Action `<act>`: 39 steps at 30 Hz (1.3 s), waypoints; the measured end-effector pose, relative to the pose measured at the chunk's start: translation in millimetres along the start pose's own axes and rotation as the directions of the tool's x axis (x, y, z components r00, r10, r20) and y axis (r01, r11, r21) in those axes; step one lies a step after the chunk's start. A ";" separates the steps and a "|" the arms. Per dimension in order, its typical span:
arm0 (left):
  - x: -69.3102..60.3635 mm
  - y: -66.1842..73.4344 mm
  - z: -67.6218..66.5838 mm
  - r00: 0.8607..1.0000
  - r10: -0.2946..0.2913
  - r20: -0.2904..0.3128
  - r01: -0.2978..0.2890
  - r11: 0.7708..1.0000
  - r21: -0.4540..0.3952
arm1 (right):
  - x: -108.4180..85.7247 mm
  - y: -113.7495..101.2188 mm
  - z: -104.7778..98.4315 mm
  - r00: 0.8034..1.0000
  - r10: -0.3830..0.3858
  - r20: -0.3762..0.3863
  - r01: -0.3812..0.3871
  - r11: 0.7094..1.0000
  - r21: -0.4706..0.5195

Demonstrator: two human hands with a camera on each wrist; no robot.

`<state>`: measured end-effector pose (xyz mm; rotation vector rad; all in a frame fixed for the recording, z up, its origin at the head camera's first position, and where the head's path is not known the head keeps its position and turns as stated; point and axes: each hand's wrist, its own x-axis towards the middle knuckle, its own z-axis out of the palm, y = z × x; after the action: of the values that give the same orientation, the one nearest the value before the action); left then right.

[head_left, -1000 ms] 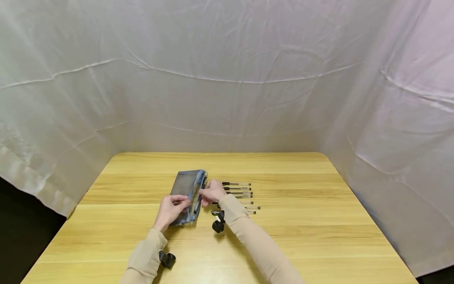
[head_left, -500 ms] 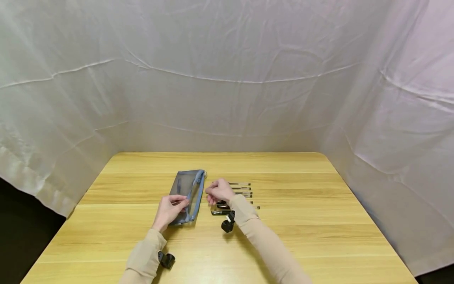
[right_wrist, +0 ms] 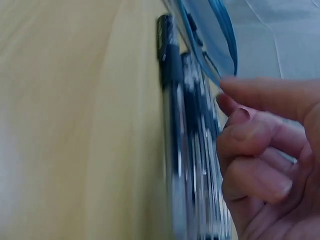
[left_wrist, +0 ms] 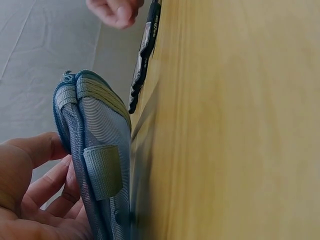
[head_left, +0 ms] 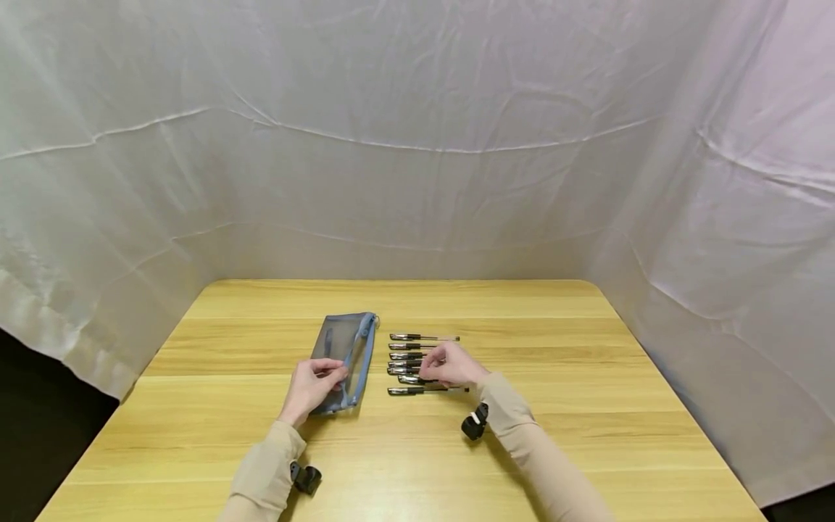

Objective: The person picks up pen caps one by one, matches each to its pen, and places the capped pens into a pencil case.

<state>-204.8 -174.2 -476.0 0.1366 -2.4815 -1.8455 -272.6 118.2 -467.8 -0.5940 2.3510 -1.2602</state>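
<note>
A mesh zip pouch with blue trim lies left of the table's middle, its zip side gaping to the right. My left hand pinches the pouch's near edge between thumb and fingers; the left wrist view shows the pouch standing up beside the palm. A dark slim shape shows through the mesh. My right hand is over the right part of a row of capped black pens. Its fingers are loosely curled and hold nothing in the right wrist view. It covers parts of several pens.
The pens lie side by side on the wooden table, caps toward the pouch. Pale cloth hangs around the back and sides. A small black camera sits at the left wrist, another camera at the right.
My right hand has moved right, from the pouch's opening to over the pens. A pen seen along the opening before now shows as a dark shape inside. The left hand keeps its place.
</note>
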 end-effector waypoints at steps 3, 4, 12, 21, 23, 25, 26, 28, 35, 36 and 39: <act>0.7 -1.1 -0.2 1.000 0.006 0.004 -0.006 1.000 -0.007 | -9.6 6.1 -4.7 0.998 -0.060 0.027 0.061 0.996 -0.068; 1.0 -1.5 -0.5 1.000 0.010 0.003 -0.010 1.000 -0.007 | -12.1 7.5 -5.5 0.996 -0.078 0.035 0.081 0.993 -0.089; 0.8 -2.0 -2.0 1.000 0.009 0.006 -0.009 1.000 -0.007 | -19.9 17.3 -2.1 0.995 -0.101 0.017 0.102 0.975 -0.199; -0.7 -0.3 -2.7 1.000 0.011 0.012 -0.010 1.000 -0.024 | -17.4 20.4 1.3 0.993 -0.118 -0.003 0.112 0.950 -0.290; -0.4 -0.3 -2.6 1.000 0.011 0.012 -0.010 1.000 -0.026 | -16.5 20.5 1.6 0.993 -0.120 -0.007 0.112 0.945 -0.306; 0.0 -0.6 -2.5 1.000 0.011 0.012 -0.010 1.000 -0.027 | -15.8 20.6 1.8 0.992 -0.123 -0.009 0.114 0.941 -0.317; 0.1 -0.9 -2.5 1.000 0.011 0.012 -0.011 1.000 -0.028 | -15.6 20.6 1.9 0.991 -0.131 -0.008 0.121 0.939 -0.322; 0.2 -1.2 -2.4 1.000 0.014 0.012 -0.013 0.999 -0.031 | -15.4 20.4 1.8 0.990 -0.140 -0.005 0.130 0.936 -0.327; -0.1 -1.5 -2.9 1.000 0.017 0.015 -0.016 0.999 -0.039 | -18.1 19.6 0.7 0.988 -0.153 0.020 0.152 0.937 -0.313; -0.1 -1.5 -2.9 1.000 0.016 0.016 -0.015 0.999 -0.040 | -18.6 19.5 0.7 0.988 -0.152 0.023 0.151 0.938 -0.311; -0.1 -1.5 -2.9 1.000 0.010 0.015 -0.009 0.999 -0.040 | -20.2 19.3 0.1 0.989 -0.148 0.027 0.150 0.945 -0.290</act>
<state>-204.3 -177.3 -476.6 0.1099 -2.4489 -1.8975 -259.2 138.8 -481.2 -0.8815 2.5488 -0.9728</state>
